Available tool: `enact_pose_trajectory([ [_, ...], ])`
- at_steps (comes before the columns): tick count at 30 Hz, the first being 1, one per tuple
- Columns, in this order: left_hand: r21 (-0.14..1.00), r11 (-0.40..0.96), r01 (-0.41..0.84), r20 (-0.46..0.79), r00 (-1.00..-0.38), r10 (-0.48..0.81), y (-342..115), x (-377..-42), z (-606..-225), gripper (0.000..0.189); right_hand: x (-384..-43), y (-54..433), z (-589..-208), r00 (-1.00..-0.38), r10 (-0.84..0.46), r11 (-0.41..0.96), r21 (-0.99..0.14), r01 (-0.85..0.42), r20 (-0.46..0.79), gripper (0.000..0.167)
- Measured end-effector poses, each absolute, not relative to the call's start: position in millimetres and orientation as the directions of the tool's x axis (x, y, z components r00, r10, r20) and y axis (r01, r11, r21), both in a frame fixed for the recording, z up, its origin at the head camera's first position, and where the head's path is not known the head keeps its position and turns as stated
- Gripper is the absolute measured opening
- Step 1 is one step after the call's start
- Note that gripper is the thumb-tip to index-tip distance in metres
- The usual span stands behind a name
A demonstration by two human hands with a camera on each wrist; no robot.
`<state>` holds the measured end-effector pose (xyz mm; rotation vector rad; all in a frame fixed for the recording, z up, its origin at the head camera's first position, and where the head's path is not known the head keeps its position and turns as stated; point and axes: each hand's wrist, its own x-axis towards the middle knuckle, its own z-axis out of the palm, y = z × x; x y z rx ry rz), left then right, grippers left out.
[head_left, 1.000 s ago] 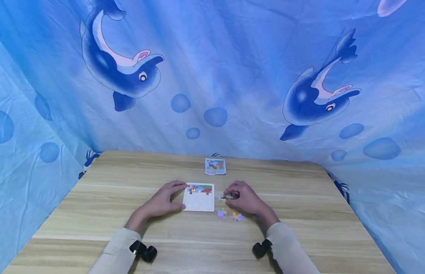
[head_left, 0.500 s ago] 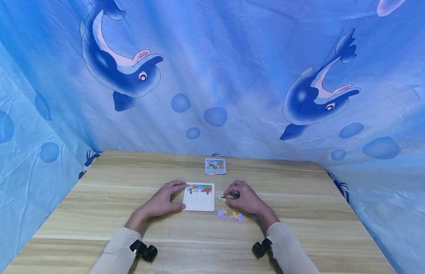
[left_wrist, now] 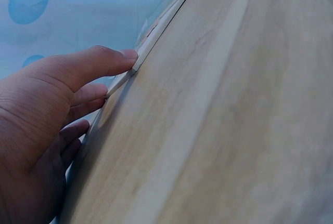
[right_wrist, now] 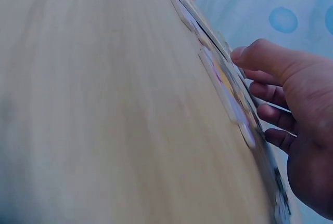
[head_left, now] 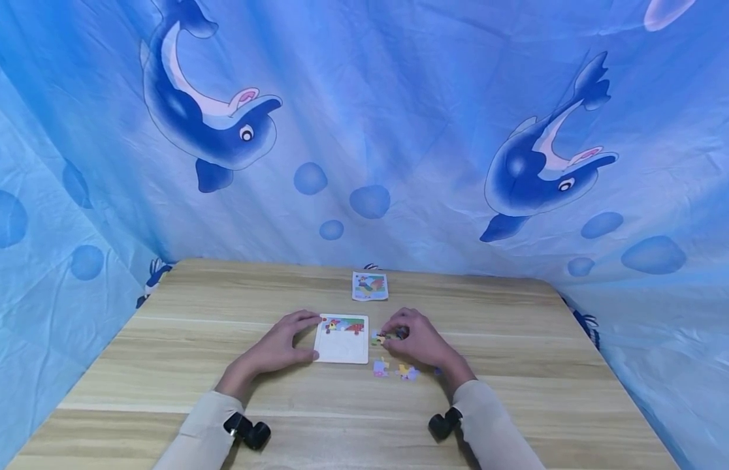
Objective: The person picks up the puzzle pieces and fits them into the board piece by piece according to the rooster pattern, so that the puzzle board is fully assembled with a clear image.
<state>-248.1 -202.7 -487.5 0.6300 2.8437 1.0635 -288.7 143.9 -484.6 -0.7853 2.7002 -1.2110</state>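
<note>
In the head view a white jigsaw tray (head_left: 341, 349) lies flat on the table, with a colourful strip of joined pieces along its far edge. My left hand (head_left: 284, 343) holds the tray by its left side, thumb at the near corner and index finger at the far corner. Just right of the tray my right hand (head_left: 416, 336) pinches a small jigsaw piece (head_left: 381, 340) between thumb and index finger, low over the table. Other pieces under this hand are partly hidden. Nearer lie a purple jigsaw piece (head_left: 381, 369) and a yellow-and-purple piece (head_left: 407, 372).
A picture card (head_left: 370, 286) with a printed cartoon lies behind the tray, near the far edge of the wooden table (head_left: 282, 287). Blue cloth (head_left: 364, 130) with dolphins hangs behind and beside the table. A black wrist camera (head_left: 247, 431) sits on the left sleeve.
My right hand has shifted slightly left, nearer the tray, and the pieces at its fingertips sit a little differently. The left hand and the tray have kept their places.
</note>
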Motion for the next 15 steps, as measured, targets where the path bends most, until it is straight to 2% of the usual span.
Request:
enact_pose_trajectory([
  [8, 0.649, 0.681, 0.338, 0.089, -0.924, 0.373, -200, -246, -486, 0.073, -290, 118, -478, -0.846, -0.514, 0.508, -0.743, -0.435, 0.144, 0.015],
  [15, 0.643, 0.684, 0.345, 0.095, -0.922, 0.376, -200, -247, -486, 0.073, -293, 91, -474, -0.799, -0.566, 0.485, -0.703, -0.521, 0.202, 0.012],
])
